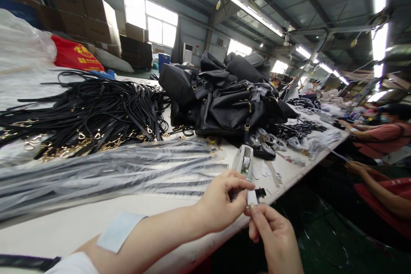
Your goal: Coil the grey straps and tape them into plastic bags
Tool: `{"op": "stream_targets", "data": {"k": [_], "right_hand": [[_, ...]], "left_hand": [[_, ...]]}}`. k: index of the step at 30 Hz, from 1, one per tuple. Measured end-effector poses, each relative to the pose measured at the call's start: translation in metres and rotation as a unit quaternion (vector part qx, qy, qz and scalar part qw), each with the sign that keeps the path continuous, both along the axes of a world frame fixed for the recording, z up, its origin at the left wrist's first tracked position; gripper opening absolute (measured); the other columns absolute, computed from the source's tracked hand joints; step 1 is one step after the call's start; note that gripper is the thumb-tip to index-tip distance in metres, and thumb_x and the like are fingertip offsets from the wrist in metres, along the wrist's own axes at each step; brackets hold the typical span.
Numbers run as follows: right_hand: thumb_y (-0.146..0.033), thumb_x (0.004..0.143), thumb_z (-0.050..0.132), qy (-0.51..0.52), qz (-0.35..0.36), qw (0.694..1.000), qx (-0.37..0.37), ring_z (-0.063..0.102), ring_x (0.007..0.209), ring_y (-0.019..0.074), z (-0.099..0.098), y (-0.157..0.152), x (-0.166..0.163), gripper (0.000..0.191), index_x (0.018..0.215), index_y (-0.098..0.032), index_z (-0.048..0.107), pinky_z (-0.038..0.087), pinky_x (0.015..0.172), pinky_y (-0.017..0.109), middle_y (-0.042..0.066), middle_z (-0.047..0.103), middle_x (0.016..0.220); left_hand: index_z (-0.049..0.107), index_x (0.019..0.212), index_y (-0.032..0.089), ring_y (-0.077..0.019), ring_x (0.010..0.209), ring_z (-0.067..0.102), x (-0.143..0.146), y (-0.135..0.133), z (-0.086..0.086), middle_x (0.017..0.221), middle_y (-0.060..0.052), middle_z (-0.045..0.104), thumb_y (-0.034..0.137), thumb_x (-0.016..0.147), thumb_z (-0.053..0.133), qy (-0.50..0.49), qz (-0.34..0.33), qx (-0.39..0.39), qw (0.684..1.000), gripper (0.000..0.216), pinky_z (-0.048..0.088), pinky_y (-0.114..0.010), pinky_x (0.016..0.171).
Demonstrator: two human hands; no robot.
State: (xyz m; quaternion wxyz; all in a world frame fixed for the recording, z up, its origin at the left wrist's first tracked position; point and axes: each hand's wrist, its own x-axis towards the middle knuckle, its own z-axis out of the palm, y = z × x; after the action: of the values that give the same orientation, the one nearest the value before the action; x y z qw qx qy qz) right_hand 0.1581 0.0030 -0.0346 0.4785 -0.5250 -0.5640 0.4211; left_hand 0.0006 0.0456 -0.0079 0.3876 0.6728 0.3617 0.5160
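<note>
Head view gave me both hands meeting just past the near edge of the white table [64, 227]. My left hand [221, 201] was pinched shut, thumb and fingertips gripping a small black strap end [260, 192] with a white tag [252, 197] stuck to it. My right hand [272, 235] came up from below, its thumb and forefinger closed on the lower edge of that same white tag, so both hands held the one piece between them, off the table's edge. A pale patch [119, 230] sat on my left forearm.

Just beyond the hands I saw a white tape dispenser [244, 162] standing on the table, with bits of white tape lying beside it. Left of it lay long straps in clear sleeves [112, 171], and behind those a big tangle of black straps [86, 111] with gold clasps. A heap of black handbags [227, 98] rose further back. At the right, other people's arms [359, 126] reached onto the far table end.
</note>
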Motion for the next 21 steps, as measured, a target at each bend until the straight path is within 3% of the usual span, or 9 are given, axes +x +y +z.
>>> {"op": "stream_targets", "data": {"k": [4,9,15,21], "right_hand": [[-0.054,0.086,0.062,0.008,0.013,1.0,-0.001,0.049,0.051,0.0136,0.001,-0.001,-0.002,0.038,0.073,-0.018,0.066,0.042,0.051,0.023,-0.001,0.056,0.053],[-0.056,0.089,0.058,-0.02,0.037,0.999,-0.001,0.053,0.058,0.015,0.0,0.003,-0.003,0.046,0.064,-0.018,0.061,0.044,0.057,0.023,0.002,0.059,0.059],[-0.057,0.089,0.055,-0.105,-0.028,0.994,0.01,0.058,0.057,0.0173,0.0,0.008,-0.002,0.047,0.07,-0.017,0.068,0.044,0.055,0.023,0.004,0.065,0.06],[-0.054,0.09,0.055,-0.08,-0.02,0.996,0.03,0.057,0.054,0.0156,0.008,0.011,-0.01,0.045,0.066,-0.018,0.066,0.045,0.054,0.022,0.003,0.064,0.058]], "left_hand": [[0.077,0.093,0.016,-0.0182,0.088,0.065,-0.002,0.0,0.001,0.094,-0.008,0.07,0.011,0.078,0.058,-0.004,0.025,0.009,1.0,0.024,0.051,-0.026,0.075],[0.077,0.09,0.017,-0.0168,0.083,0.067,-0.003,-0.002,0.003,0.09,-0.007,0.071,0.011,0.075,0.06,0.001,0.037,0.048,0.998,0.023,0.052,-0.026,0.074],[0.077,0.089,0.015,-0.0164,0.082,0.067,-0.001,-0.004,0.004,0.089,-0.008,0.07,0.009,0.07,0.06,-0.011,0.062,0.122,0.991,0.026,0.053,-0.025,0.074],[0.076,0.09,0.015,-0.0163,0.079,0.066,-0.005,0.001,0.007,0.09,-0.009,0.069,0.013,0.074,0.06,-0.049,0.056,0.082,0.994,0.022,0.052,-0.026,0.07]]}}
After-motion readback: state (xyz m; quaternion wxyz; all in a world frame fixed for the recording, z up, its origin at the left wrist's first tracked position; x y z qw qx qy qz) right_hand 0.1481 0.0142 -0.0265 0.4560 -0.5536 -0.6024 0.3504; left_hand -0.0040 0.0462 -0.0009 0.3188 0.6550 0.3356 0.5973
